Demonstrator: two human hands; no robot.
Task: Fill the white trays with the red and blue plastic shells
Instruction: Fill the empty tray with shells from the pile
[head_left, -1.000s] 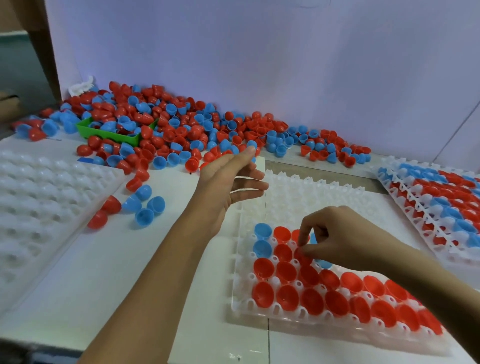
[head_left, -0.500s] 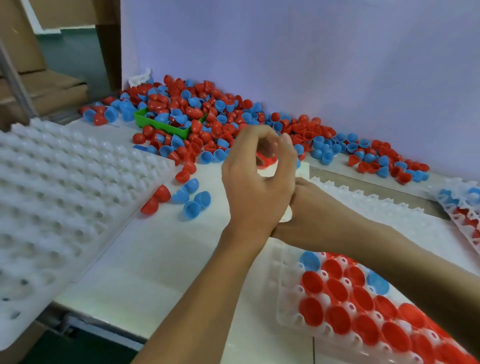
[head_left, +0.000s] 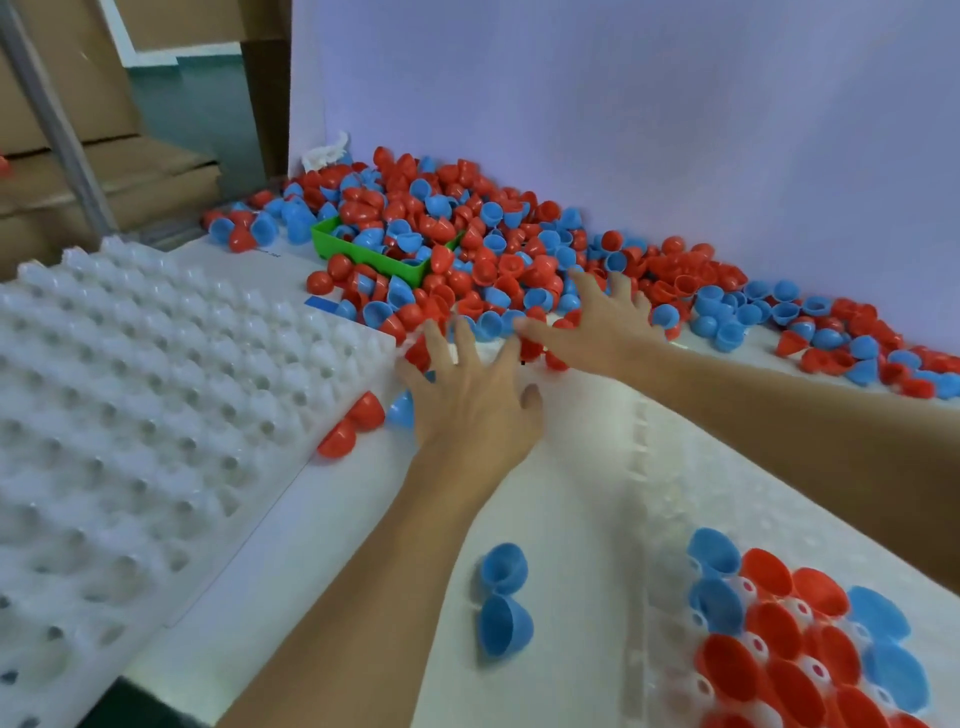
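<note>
A big heap of red and blue plastic shells (head_left: 498, 244) lies along the back wall. My left hand (head_left: 467, 395) is spread flat at the heap's near edge, fingers straight and touching shells. My right hand (head_left: 602, 322) reaches in beside it with fingers spread over the shells, holding nothing that I can see. A white tray (head_left: 660, 467) at the lower right holds red and blue shells (head_left: 779, 623) in its near pockets. Two loose blue shells (head_left: 501, 597) lie on the table left of that tray.
A stack of white trays (head_left: 130, 415) with no shells fills the left side. A green bin (head_left: 374, 254) sits half buried in the heap. Two red shells (head_left: 353, 426) and a blue one lie by the stack's edge. Cardboard boxes (head_left: 78, 171) stand behind at far left.
Both hands left the tray and moved forward to the heap, and their fingers opened out flat. The view swung left and closer. Two blue shells now lie on the table beside the tray.
</note>
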